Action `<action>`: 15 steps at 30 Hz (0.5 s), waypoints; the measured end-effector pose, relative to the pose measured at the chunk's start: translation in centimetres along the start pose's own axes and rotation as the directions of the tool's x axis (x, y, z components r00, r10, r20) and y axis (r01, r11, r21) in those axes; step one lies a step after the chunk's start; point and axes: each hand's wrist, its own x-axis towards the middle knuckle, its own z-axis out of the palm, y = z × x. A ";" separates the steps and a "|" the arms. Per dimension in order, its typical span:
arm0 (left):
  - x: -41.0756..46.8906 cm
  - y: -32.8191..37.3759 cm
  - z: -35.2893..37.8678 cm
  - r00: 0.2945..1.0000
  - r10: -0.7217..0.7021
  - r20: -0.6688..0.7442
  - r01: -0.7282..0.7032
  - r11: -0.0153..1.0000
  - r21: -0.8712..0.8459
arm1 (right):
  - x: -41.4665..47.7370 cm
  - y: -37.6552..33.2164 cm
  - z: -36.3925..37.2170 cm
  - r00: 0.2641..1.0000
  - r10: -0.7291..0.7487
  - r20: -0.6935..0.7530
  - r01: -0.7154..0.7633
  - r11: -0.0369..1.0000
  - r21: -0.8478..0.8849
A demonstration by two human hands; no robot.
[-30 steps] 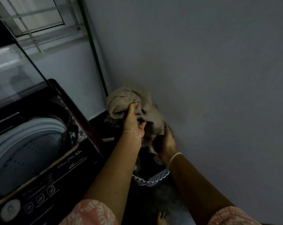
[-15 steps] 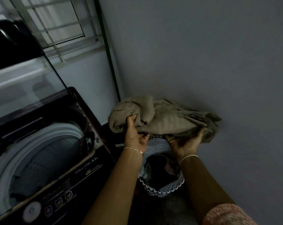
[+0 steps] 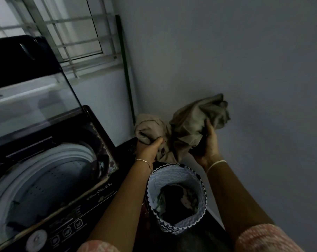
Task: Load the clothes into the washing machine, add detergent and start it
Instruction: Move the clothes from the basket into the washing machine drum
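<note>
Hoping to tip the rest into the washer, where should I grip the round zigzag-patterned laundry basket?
Grip the round zigzag-patterned laundry basket probably by its rim, opposite sides, from above: it stands upright, open-topped, with dark clothes low inside, leaving the rim free.

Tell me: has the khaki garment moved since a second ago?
Yes. The khaki garment has risen out of the laundry basket and is now above its rim, held in the left hand and right hand.
</note>
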 end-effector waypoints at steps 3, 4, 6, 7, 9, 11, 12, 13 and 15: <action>-0.2 0.9 0.8 0.990 0.121 0.073 -0.124 0.991 0.045 | -0.1 -0.6 1.5 0.998 0.032 -0.056 -0.050 0.939 -0.342; -0.4 1.3 1.1 0.984 0.141 0.108 -0.148 0.987 0.058 | 0.1 -0.8 2.1 0.998 0.007 -0.058 -0.031 0.905 -0.425; -0.4 2.1 1.6 0.974 0.156 0.162 -0.172 0.981 0.087 | 0.3 -1.0 3.1 0.996 -0.087 0.014 0.081 0.838 -0.540; -0.2 2.5 1.7 0.971 0.160 0.176 -0.177 0.981 0.082 | 0.6 -1.1 3.6 0.988 -0.134 0.077 0.154 0.793 -0.589; 0.1 3.4 1.7 0.974 0.125 0.189 -0.140 0.988 0.067 | 0.5 -1.7 4.8 0.951 -0.228 0.210 0.310 0.662 -0.683; -0.9 5.1 1.7 0.964 0.105 0.246 -0.102 0.994 -0.027 | 1.0 -1.5 5.7 0.915 -0.271 0.298 0.395 0.466 -0.792; -1.4 5.8 1.5 0.952 0.096 0.292 -0.078 0.994 -0.070 | 1.0 -1.4 6.3 0.916 -0.261 0.303 0.385 0.365 -0.848; -1.6 6.3 1.4 0.937 0.094 0.337 -0.063 0.993 -0.104 | 1.5 -1.1 6.6 0.923 -0.247 0.294 0.358 0.275 -0.892; -2.4 7.4 0.7 0.909 0.122 0.399 -0.051 0.981 -0.185 | 1.6 -0.8 8.0 0.928 -0.209 0.309 0.332 0.086 -0.939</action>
